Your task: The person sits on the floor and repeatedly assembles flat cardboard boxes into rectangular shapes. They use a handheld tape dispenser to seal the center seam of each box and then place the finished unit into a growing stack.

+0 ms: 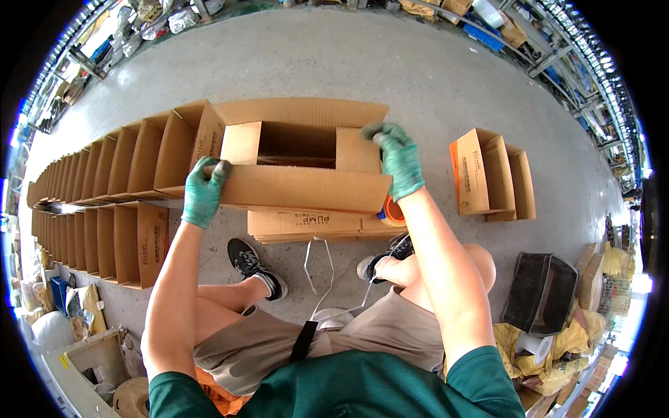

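Note:
Between my hands is a cardboard box (pixel 306 188) with its upper flaps spread and a dark inside showing. My left hand (pixel 205 191), in a green glove with dark fingertips, is closed on the box's near left corner, the thumb lying at the flap's edge. On the right side my right hand (pixel 397 155), gloved alike, bends its fingers over the box's edge near the far corner. Beneath the box lies a stack of flattened cardboard boxes (pixel 306 226). An orange and blue ring, apparently a tape roll (pixel 395 212), shows partly behind my right wrist.
Two long rows of opened boxes (pixel 143 157) stretch away on the left. A pair of boxes (pixel 491 174) stands at the right. A black bin (pixel 540 292) sits at the lower right. White cords (pixel 320 268) hang before my lap, between my shoes. Loaded shelves (pixel 550 59) line the far edge.

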Tool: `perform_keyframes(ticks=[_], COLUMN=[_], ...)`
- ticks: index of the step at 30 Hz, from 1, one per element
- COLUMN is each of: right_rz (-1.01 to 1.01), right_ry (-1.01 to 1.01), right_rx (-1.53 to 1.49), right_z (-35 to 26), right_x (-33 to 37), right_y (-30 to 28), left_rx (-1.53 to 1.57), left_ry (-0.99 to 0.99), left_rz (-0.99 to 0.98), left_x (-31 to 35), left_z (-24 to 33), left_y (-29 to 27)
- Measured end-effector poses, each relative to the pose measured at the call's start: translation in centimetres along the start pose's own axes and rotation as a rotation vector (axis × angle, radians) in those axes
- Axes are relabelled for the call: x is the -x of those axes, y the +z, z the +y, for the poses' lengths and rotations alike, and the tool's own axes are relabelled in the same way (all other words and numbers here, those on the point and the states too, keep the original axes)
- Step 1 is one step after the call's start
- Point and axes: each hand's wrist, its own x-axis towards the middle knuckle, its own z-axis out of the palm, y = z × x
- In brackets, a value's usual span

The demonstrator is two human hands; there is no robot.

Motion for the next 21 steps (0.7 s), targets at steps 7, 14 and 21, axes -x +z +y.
perform_keyframes(ticks=[7, 14, 21], right_rz=[0.202, -0.135, -0.091], right_ry=[-0.039, -0.004, -0.155], right_rx=[0.233, 0.214, 0.637], right_z=[-3.2, 0.4, 1.3], right_x=[-2.0, 0.6, 1.4], right_y=[2.2, -1.1, -0.3], left_rx=[-0.197, -0.057, -0.174], left_ry=[0.065, 0.159, 0.182], left_rz=[0.191, 0.077, 0.073], left_x=[-1.1, 0.1, -0.4], left_z=[-0.8, 1.8, -1.5], left_y=[2.4, 3.5, 3.7])
